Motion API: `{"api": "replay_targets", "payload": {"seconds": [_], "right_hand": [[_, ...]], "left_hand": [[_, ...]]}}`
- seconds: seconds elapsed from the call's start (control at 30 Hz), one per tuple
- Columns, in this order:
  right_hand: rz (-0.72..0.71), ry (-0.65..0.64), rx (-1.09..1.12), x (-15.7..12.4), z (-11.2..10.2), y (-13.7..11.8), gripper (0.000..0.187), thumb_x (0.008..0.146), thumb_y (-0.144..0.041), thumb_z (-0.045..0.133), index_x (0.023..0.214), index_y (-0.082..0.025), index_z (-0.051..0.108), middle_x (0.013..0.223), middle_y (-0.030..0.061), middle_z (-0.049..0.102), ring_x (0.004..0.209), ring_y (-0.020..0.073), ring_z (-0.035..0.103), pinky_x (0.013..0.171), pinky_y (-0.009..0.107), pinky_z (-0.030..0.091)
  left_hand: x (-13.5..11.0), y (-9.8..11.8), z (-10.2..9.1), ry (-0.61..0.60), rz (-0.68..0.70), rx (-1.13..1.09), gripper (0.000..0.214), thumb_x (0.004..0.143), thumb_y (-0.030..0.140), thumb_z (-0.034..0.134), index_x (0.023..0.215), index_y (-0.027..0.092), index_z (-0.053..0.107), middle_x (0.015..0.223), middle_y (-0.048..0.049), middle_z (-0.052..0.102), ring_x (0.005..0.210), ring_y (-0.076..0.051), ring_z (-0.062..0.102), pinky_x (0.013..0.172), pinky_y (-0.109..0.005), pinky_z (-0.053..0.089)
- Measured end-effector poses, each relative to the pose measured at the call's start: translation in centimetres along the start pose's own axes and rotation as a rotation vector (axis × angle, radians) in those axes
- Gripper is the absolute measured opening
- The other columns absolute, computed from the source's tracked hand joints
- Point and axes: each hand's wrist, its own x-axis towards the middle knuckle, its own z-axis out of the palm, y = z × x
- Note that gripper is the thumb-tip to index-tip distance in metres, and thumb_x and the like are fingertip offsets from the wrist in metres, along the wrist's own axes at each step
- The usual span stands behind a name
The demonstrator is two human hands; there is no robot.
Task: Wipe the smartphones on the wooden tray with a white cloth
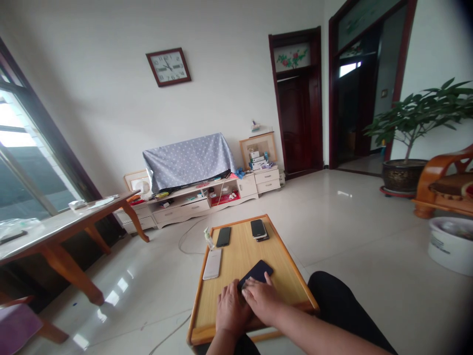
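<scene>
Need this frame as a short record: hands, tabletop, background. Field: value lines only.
left hand: fingertips by the near end of a dark blue phone; grip unclear
right hand: fingers over that same end; grip unclear
surface: small wood-topped table
table, left side: pale phone, black phone, pump bottle
table, far right: dark-screened phone lying over another flat item
background: wall clock, patterned cloth above a low cabinet, potted plant

Home living room: wall clock (pixel 169 67), potted plant (pixel 408 140), draped cabinet (pixel 181 211).
</scene>
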Motion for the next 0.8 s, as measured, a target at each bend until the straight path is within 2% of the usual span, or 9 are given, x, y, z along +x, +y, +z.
{"api": "replay_targets", "payload": {"seconds": [0.1, 0.2, 0.3, 0.43, 0.57, 0.67, 0.8], "right_hand": [[0.102, 0.067, -0.034, 1.0, -1.3, 1.6, 0.051, 0.106, -0.040, 0.021, 0.123, -0.028, 0.068, 0.137, 0.0083, 0.064, 0.135, 0.0247, 0.050, 0.120, 0.059, 0.002], [0.135, 0.092, -0.053, 1.1, -1.2, 1.9, 0.053, 0.106, -0.040, 0.020, 0.118, -0.026, 0.069, 0.141, 0.0106, 0.060, 0.139, 0.0276, 0.046, 0.118, 0.062, 0.004], [0.062, 0.049, -0.044, 0.1, 0.2, 0.5, 0.045, 0.105, -0.042, 0.029, 0.118, -0.028, 0.069, 0.142, 0.0070, 0.060, 0.139, 0.0249, 0.046, 0.120, 0.056, 0.009], [-0.064, -0.005, 0.014, -0.9, 1.0, -0.6, 0.042, 0.105, -0.041, 0.031, 0.126, -0.031, 0.066, 0.140, 0.0038, 0.062, 0.136, 0.0228, 0.049, 0.121, 0.056, 0.005], [0.066, 0.076, -0.013, 0.2, -0.9, 1.5, 0.045, 0.106, -0.040, 0.028, 0.121, -0.031, 0.069, 0.135, 0.0039, 0.066, 0.133, 0.0231, 0.052, 0.121, 0.056, 0.002], [0.149, 0.131, -0.046, 1.0, -2.1, 3.0, 0.049, 0.106, -0.038, 0.024, 0.119, -0.029, 0.070, 0.139, 0.0079, 0.062, 0.136, 0.0269, 0.049, 0.120, 0.061, -0.002], [0.119, 0.098, -0.053, 0.3, -0.9, 1.7, 0.049, 0.106, -0.041, 0.025, 0.117, -0.027, 0.071, 0.139, 0.0086, 0.063, 0.136, 0.0277, 0.049, 0.120, 0.059, 0.005]], "left_hand": [[0.0, 0.1, 0.0, 0.018, 0.017, -0.004, 0.061, 0.083, 0.046, 0.055, 0.139, 0.024, 0.046, 0.140, -0.0072, 0.058, 0.131, -0.024, 0.047, 0.107, -0.034, 0.031], [-0.1, 0.2, 0.0, 0.025, 0.019, -0.006, 0.061, 0.081, 0.045, 0.057, 0.137, 0.025, 0.047, 0.138, -0.0067, 0.059, 0.130, -0.024, 0.048, 0.106, -0.034, 0.031], [-0.2, 0.1, -0.1, 0.031, 0.025, -0.023, 0.052, 0.086, 0.039, 0.051, 0.135, 0.025, 0.048, 0.135, -0.0056, 0.061, 0.127, -0.023, 0.049, 0.105, -0.034, 0.032], [-0.3, 0.0, -0.2, 0.034, 0.022, -0.026, 0.049, 0.086, 0.031, 0.048, 0.135, 0.024, 0.049, 0.134, -0.0054, 0.061, 0.126, -0.021, 0.050, 0.103, -0.034, 0.032], [-0.3, 0.3, -0.6, 0.023, 0.026, -0.010, 0.049, 0.085, 0.044, 0.054, 0.131, 0.025, 0.052, 0.132, -0.0061, 0.062, 0.126, -0.024, 0.050, 0.103, -0.034, 0.033], [-0.3, 0.7, -0.8, 0.025, 0.034, -0.007, 0.049, 0.083, 0.045, 0.057, 0.128, 0.026, 0.054, 0.131, -0.0052, 0.062, 0.124, -0.024, 0.050, 0.103, -0.034, 0.033], [-0.4, 0.6, -0.9, 0.015, 0.036, -0.006, 0.045, 0.087, 0.044, 0.053, 0.127, 0.026, 0.054, 0.131, -0.0057, 0.061, 0.124, -0.024, 0.050, 0.102, -0.034, 0.034]]}}
